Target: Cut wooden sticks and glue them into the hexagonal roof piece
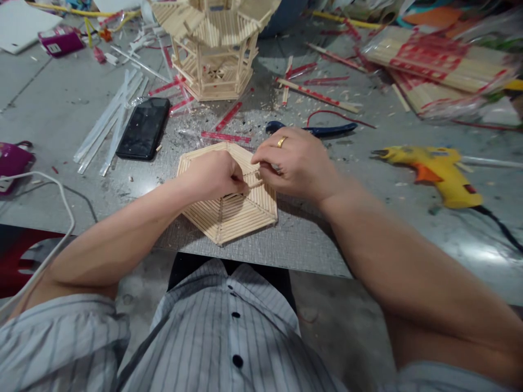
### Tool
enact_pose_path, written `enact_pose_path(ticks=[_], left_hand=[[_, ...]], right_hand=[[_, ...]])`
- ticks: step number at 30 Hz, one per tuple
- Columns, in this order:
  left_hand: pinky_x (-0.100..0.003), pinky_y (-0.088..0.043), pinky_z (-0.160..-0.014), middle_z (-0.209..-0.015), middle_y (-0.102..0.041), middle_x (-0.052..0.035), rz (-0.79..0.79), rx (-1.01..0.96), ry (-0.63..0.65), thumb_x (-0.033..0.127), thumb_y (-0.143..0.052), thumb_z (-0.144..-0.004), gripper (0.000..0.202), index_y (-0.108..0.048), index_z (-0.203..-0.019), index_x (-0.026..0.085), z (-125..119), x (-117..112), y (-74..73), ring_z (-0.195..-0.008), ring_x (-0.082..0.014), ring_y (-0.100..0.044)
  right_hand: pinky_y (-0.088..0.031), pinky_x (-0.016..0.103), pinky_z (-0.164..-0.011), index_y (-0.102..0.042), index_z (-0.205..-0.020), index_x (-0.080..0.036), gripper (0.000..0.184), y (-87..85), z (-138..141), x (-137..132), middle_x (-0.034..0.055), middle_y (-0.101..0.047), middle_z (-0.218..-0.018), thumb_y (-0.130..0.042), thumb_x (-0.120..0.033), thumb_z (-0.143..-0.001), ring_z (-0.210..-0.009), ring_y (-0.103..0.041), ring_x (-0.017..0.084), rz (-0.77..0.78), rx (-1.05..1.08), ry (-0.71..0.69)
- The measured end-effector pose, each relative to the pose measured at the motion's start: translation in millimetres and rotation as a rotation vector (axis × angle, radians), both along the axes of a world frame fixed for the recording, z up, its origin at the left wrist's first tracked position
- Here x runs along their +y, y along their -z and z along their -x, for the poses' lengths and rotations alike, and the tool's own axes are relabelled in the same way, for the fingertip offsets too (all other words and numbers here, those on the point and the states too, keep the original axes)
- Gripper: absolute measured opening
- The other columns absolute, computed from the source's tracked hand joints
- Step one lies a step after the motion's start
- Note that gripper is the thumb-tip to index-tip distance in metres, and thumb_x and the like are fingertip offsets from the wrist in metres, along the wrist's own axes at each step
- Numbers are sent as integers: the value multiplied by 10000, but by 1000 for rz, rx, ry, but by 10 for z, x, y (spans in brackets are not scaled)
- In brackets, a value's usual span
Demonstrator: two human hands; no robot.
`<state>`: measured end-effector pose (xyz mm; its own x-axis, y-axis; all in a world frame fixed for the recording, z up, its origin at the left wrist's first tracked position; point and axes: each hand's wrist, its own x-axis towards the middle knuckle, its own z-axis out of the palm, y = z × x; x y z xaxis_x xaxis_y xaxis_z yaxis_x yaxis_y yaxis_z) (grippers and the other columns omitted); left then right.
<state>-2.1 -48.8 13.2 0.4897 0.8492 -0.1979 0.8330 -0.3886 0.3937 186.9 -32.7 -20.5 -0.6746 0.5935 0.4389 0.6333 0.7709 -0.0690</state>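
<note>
A hexagonal panel of thin wooden sticks (245, 215) lies flat near the table's front edge, its sticks set in rings around the middle. My left hand (212, 174) rests over its upper left part, fingers curled closed. On the upper right side, my right hand (296, 166), with a ring on one finger, is closed in a pinch. A short thin wooden stick (252, 174) spans the small gap between the fingertips of both hands, just over the panel. The fingers hide its ends and the panel's centre.
Behind the panel stands a wooden stick pavilion model (214, 60). To the left lie a black phone (143, 129) and clear glue sticks (108, 120). Blue-handled pliers (333, 129) sit behind my right hand; a yellow glue gun (433, 169) and bagged sticks (441, 57) are at right.
</note>
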Motion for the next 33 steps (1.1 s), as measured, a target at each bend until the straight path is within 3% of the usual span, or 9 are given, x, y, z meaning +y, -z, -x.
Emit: enact_pose_path(ticks=[10, 17, 24, 30, 33], left_hand=[[-255, -299, -581, -608, -679, -7, 47, -34, 4, 345, -642, -733, 217, -775, -802, 188, 19, 11, -4, -626, -126, -539], [-234, -299, -574, -686, -717, 0, 34, -20, 22, 369, -657, -726, 208, -765, -768, 197, 26, 16, 4, -632, -112, -551], [-233, -293, -569, -707, -711, -3, 11, 26, 36, 362, -632, -730, 210, -754, -776, 197, 13, 8, 3, -621, -108, -553], [-242, -341, -607, -779, -725, -32, 72, -31, 106, 313, -634, -724, 234, -754, -858, 164, 65, 56, -12, -674, -122, -574], [-228, -341, -618, -725, -705, -2, 119, -57, 131, 300, -644, -709, 196, -744, -812, 167, 131, 106, -45, -645, -101, -557]], right_hand=[[-434, 396, -775, -660, -808, -200, 192, -101, 30, -53, 100, -691, -941, -471, -205, -775, -906, -611, 257, 107, -59, -65], [-391, 373, -767, -674, -815, -206, 195, -98, 25, -55, 77, -669, -864, -487, -202, -759, -872, -587, 235, 205, -77, -64], [-393, 338, -774, -689, -847, -183, 194, -179, 13, -37, 71, -672, -879, -534, -286, -792, -862, -582, 203, 366, -104, -194], [-386, 305, -738, -690, -782, -201, 129, -145, 47, -17, 25, -668, -771, -563, -222, -795, -775, -575, 160, 466, -78, -263], [-387, 299, -709, -688, -774, -197, 114, -134, 49, -7, 28, -669, -765, -575, -204, -785, -763, -575, 161, 473, -66, -242]])
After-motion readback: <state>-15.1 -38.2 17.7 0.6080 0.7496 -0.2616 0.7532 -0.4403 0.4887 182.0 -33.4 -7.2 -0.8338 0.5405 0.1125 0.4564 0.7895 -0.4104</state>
